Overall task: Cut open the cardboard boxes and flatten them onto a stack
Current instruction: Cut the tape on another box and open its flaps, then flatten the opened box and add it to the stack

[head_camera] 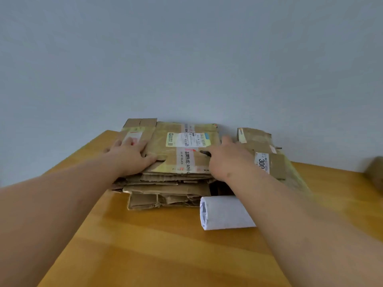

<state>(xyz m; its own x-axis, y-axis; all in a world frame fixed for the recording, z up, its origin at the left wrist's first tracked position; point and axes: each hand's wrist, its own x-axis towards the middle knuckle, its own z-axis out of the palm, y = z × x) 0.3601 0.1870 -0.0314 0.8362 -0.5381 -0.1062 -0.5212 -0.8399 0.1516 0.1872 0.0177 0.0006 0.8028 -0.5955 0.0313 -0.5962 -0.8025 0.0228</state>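
Mostly done: left hand (129,156), right hand (228,160), grips spread, press top sheet (182,141) onto stack (165,187); box (375,172) right, uncut.

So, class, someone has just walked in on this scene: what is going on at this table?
A person is pressing both hands down on a pile of flattened cardboard boxes on a wooden table. The left hand lies flat on the top sheet's left side, and the right hand presses near its right edge. A white roll of paper lies just in front of the pile. Another brown thing at the far right edge is too blurred to identify.
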